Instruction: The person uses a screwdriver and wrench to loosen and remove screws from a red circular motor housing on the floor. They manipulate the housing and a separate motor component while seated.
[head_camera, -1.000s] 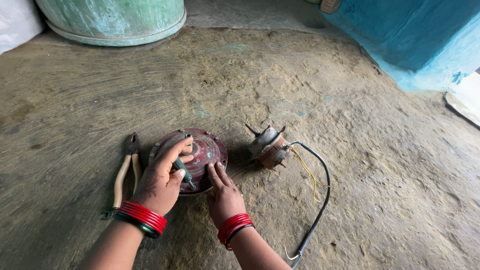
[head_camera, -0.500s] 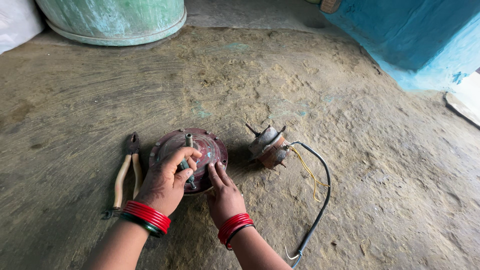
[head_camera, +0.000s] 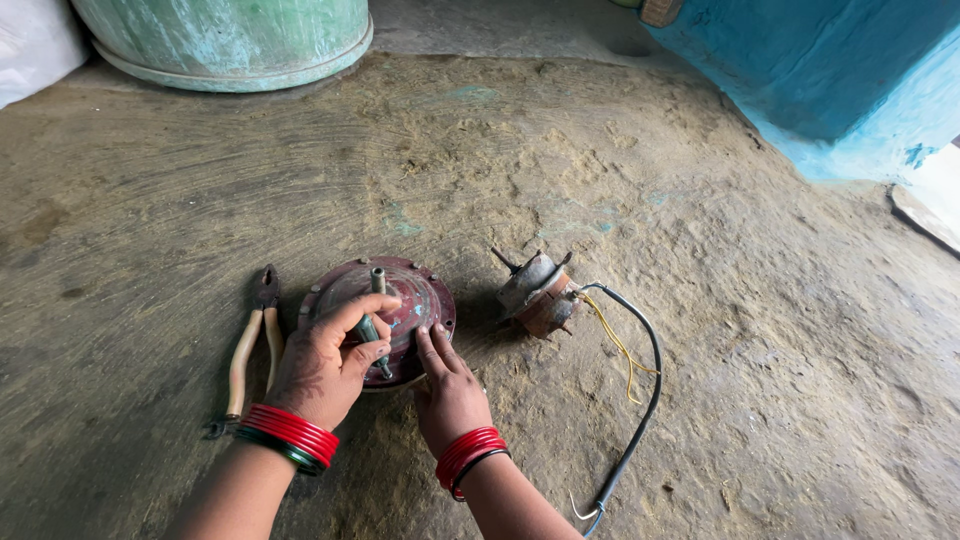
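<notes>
Rough earthen floor (head_camera: 700, 330) fills the room, with a big pale-green drum (head_camera: 225, 40) far beyond the grip and a bright blue wall (head_camera: 830, 80) off to its far right. Right under the grip lies the round, dark red motor cover (head_camera: 425, 300), flat on the floor, a stubby shaft standing up from its middle. Just right of it, apart from it, sits the rusty motor core (head_camera: 538, 292), tilted, trailing a black cable (head_camera: 645, 400) and thin yellow wires. Left of the grip, near the cover's rim, a pair of pliers (head_camera: 250, 345) lies with cream handles.

The left hand (head_camera: 325, 365) has its grip pinching a slim green-handled tool (head_camera: 368, 330), fingers wrapped round it, tip pointing down onto the cover beside the shaft. The right hand (head_camera: 450, 395) lies spread and flat, fingertips pressing the cover's near edge.

To my eye, this goes best with the tool kept square to the cover and the right hand bearing down firmly, so the disc does not spin or skid on the gritty floor.

Compared with half a second ago, the left hand has dropped lower and its thumb has slid across the tool; the right hand and everything else have stayed put.
</notes>
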